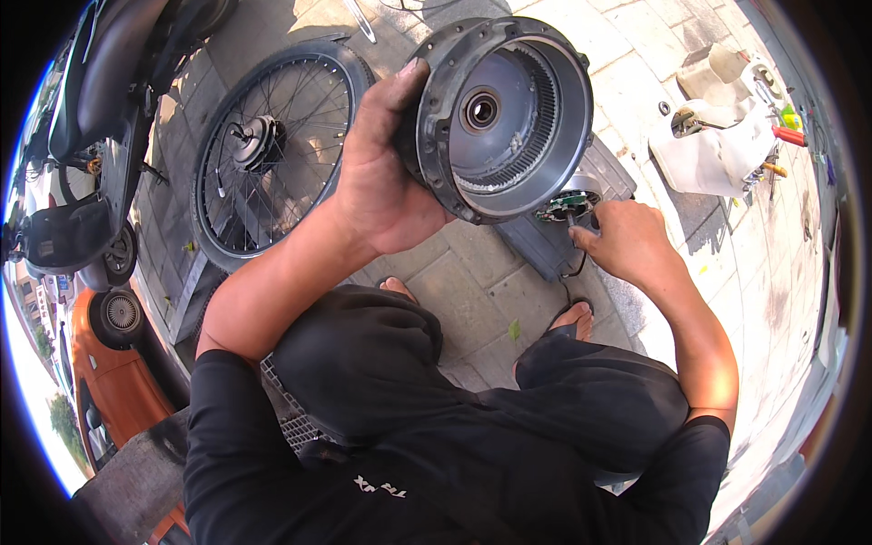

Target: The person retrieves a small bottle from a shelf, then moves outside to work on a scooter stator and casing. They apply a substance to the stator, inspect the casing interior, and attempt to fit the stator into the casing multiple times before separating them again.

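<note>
My left hand (381, 173) grips the rim of a round grey metal hub motor shell (504, 113), held up tilted so its hollow inside, ringed with magnets and a centre bearing, faces me. Below it, my right hand (627, 241) touches a small round motor part with a green circuit board (568, 206), which rests on a dark flat piece (545, 250) on the paving. Its fingers pinch at the part's edge.
A spoked wheel with a hub motor (272, 150) lies on the paving to the left. A scooter (100, 118) and an orange vehicle (109, 363) stand further left. A cut white plastic jug with tools (718, 145) sits at the right. My feet (572, 318) are on the stone tiles.
</note>
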Available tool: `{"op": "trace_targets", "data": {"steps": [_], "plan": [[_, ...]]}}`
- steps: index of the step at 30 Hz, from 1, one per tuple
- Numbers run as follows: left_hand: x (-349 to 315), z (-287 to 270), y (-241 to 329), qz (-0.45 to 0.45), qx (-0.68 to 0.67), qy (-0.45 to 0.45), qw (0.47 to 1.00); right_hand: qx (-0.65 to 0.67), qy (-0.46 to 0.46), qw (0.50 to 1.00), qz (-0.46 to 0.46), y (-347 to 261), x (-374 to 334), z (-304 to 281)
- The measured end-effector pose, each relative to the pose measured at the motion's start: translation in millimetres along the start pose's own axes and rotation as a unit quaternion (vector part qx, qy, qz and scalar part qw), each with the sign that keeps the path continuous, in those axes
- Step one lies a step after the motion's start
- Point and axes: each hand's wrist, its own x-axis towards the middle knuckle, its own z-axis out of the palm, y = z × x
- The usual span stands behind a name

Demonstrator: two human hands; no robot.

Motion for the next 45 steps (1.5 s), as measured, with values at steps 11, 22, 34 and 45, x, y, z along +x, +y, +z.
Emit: {"op": "trace_targets", "data": {"steps": [11, 22, 34, 45], "plan": [[9.1, 1.0, -14.5, -0.007, 0.084, 0.045, 0.995, 0.026, 0.336, 0.917, -0.212, -36.8, -1.1, -48.9], [9.8, 4.1, -21.8, 0.008, 0.163, 0.098, 0.982, -0.095, 0.222, 0.954, -0.178, -46.2, -0.1, -36.1], [0.5, 4.3, -21.7, -0.008, 0.208, 0.081, 0.975, 0.279, 0.13, 0.921, -0.239, -36.6, 18.8, -18.7], [-2.8, 0.5, -14.7, 0.002, 0.143, 0.027, 0.989, 0.479, -0.061, 0.87, -0.1, -50.0, -8.2, -52.5]]}}
